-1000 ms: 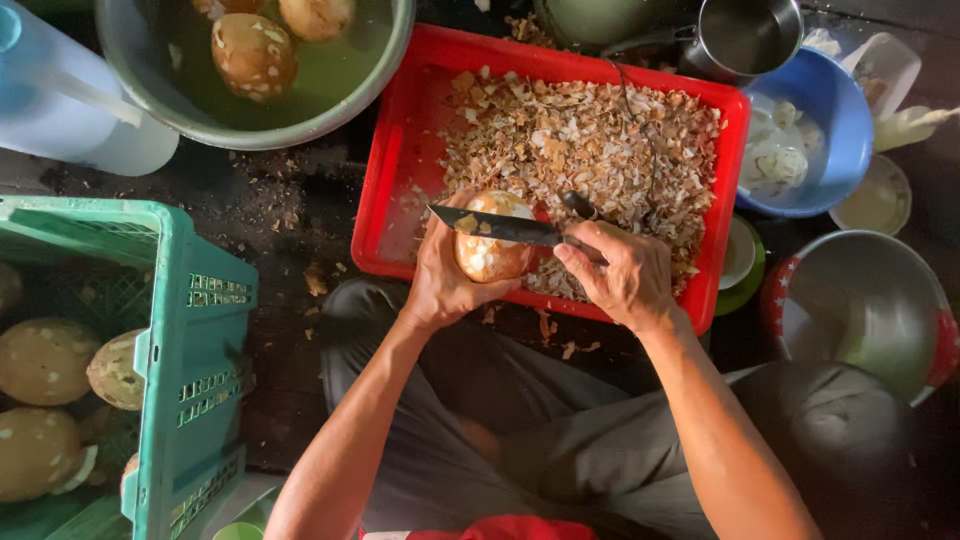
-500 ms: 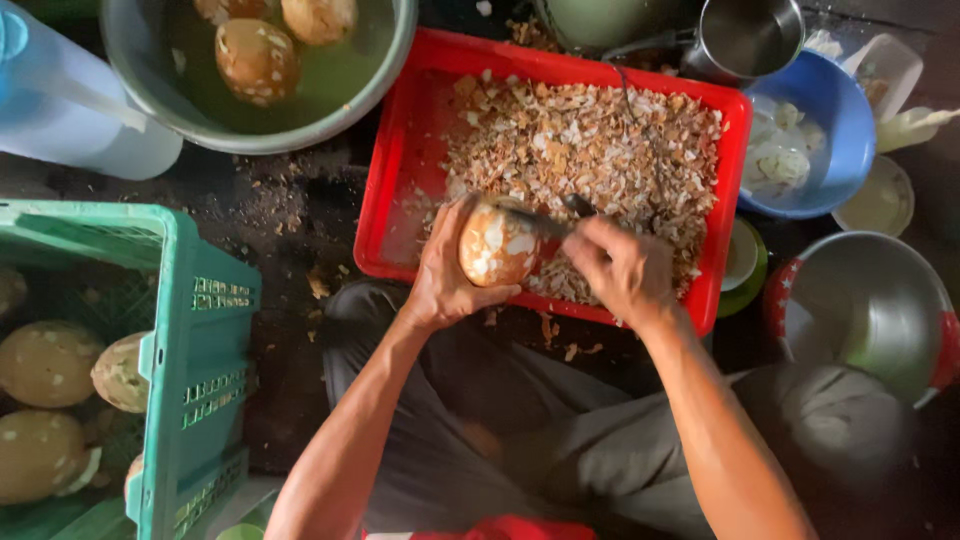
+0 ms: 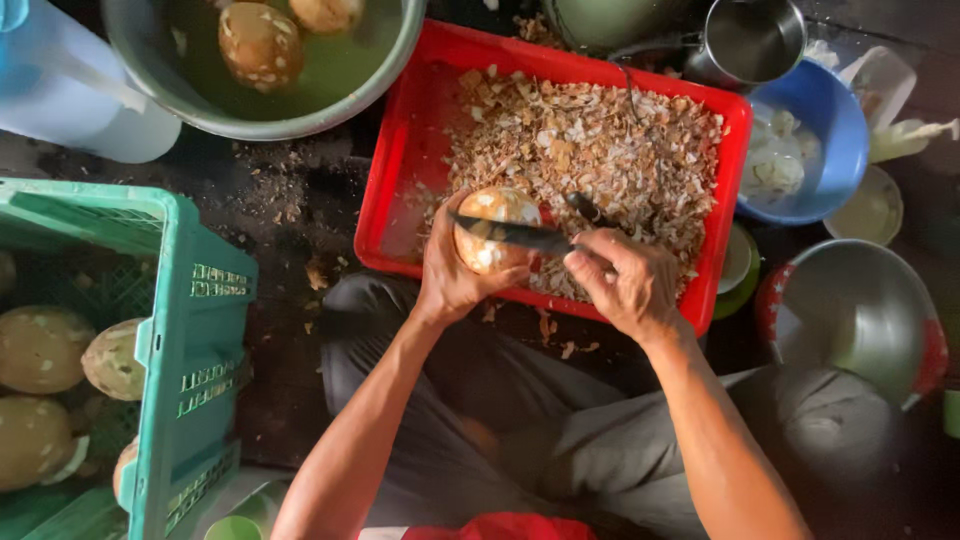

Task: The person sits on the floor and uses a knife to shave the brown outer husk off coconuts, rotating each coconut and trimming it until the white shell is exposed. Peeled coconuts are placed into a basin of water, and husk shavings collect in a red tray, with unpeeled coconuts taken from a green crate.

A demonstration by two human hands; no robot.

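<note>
Coconut, round and partly peeled with pale patches on its brown skin, sits in the left hand above the near edge of the red tray. That hand's fingers are wrapped around the coconut's near and left sides, clamped on it from below. The right hand is closed in a fist around the handle of a knife, whose dark blade lies across the top of the coconut, pointing left. Both hands hover over the near part of the tray, just beyond the person's lap in grey trousers.

Brown and pale shavings cover most of the tray, heaped toward the right and far sides. To the far left stands a large round basin of greenish water with two peeled coconuts floating in it, and beside it a white plastic jug. On the near left is a green plastic crate holding several husked coconuts. Right of the tray sits a blue bowl with pale pieces inside, a metal cup beyond it, and a metal bowl with a red rim nearer. Scraps lie scattered on the dark ground between crate and tray.
</note>
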